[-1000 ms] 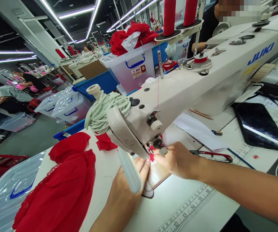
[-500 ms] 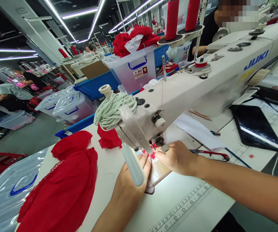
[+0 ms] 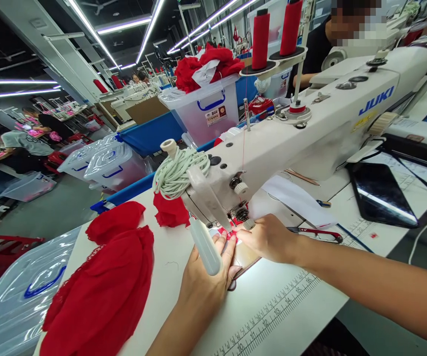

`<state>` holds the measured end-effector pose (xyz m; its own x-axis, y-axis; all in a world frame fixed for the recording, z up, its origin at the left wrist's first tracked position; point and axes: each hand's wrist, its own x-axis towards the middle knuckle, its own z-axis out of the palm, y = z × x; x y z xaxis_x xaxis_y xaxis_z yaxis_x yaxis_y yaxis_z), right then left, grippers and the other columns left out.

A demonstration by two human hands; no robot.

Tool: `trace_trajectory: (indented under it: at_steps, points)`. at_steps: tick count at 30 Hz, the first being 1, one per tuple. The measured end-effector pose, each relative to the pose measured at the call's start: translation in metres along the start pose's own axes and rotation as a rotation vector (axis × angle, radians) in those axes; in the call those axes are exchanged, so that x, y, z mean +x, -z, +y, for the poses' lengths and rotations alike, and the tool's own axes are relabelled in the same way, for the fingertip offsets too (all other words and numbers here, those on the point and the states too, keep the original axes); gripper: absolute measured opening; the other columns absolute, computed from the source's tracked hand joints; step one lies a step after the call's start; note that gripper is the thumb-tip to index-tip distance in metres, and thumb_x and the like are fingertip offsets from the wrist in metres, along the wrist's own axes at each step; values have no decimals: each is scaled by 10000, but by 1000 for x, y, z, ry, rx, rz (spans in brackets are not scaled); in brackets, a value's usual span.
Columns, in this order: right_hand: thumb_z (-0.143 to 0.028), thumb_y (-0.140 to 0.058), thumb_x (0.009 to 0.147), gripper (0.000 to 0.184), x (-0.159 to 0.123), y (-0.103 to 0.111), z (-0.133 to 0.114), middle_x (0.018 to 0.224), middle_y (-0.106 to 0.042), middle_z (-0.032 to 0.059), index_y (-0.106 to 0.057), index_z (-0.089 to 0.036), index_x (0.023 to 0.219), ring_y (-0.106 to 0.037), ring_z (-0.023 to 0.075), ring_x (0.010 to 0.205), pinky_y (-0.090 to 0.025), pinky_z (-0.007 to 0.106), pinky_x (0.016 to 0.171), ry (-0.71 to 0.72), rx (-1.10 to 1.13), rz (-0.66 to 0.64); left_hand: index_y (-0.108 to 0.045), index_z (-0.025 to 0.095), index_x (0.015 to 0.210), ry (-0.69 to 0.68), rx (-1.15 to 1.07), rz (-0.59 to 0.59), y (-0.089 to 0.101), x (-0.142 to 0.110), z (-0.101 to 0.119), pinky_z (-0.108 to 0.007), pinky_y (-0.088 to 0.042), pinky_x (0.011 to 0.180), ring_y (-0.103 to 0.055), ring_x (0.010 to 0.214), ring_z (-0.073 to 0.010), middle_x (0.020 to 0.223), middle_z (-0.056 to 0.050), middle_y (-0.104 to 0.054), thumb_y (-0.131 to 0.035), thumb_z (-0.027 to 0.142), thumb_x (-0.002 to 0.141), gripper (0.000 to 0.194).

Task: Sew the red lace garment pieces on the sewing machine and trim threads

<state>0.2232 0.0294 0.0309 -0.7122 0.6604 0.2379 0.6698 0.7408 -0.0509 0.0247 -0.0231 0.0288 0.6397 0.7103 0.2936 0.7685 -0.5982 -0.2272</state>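
Under the needle of a white sewing machine (image 3: pixel 273 143) lies a small piece of red fabric (image 3: pixel 231 234), mostly covered by fingers and the presser foot area. My left hand (image 3: pixel 208 267) rests flat with its fingers stretched toward the needle, fingertips on the fabric. The machine's pale lever (image 3: pixel 206 247) hangs in front of this hand. Curled at the right of the needle, my right hand (image 3: pixel 269 238) pinches the fabric's edge between thumb and finger. Left of the machine, a larger red garment (image 3: pixel 106 291) is heaped on the table (image 3: pixel 169 306).
A smaller red scrap (image 3: pixel 171 210) lies behind the lever. To the right are white paper (image 3: pixel 298 200), red-handled snips (image 3: pixel 319 234) and a dark phone or tablet (image 3: pixel 382 193). Red thread cones (image 3: pixel 260 42) stand above. A co-worker (image 3: pixel 319 47) sits behind; a lidded plastic box (image 3: pixel 17 301) stands left.
The view has shifted slightly, so the machine sits a little lower. My left hand's fingers have crept closer to the needle, its thumb now spread rightward. My right hand still pinches the red fabric.
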Motion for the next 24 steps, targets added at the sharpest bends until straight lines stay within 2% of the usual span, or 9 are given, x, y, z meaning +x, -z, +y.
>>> trace_trajectory:
  at_steps: [9,15,24]
  points:
    - [-70,-430,804,197,1,3,-1,523,-576,15,-577,-170,721,-498,145,488,-138,286,457,-24,-9,-32,-577,103,1218,-22,15,-15,7,5,1,-508,-506,907,-634,1060,-297,1122,-165,-685,-314,390,960,467]
    - [-83,-435,812,187,1,1,-1,484,-540,3,-577,-172,729,-484,146,477,-147,279,456,-42,-11,-40,-573,84,1222,-44,21,-7,6,4,0,-515,-509,908,-631,1067,-303,1118,-170,-684,-307,392,963,482]
    - [-76,-439,815,191,1,0,-1,554,-582,20,-593,-162,742,-503,144,506,-151,288,462,-44,3,-35,-561,83,1238,-59,41,-14,2,2,-1,-526,-498,908,-631,1057,-314,1123,-179,-678,-333,410,957,488]
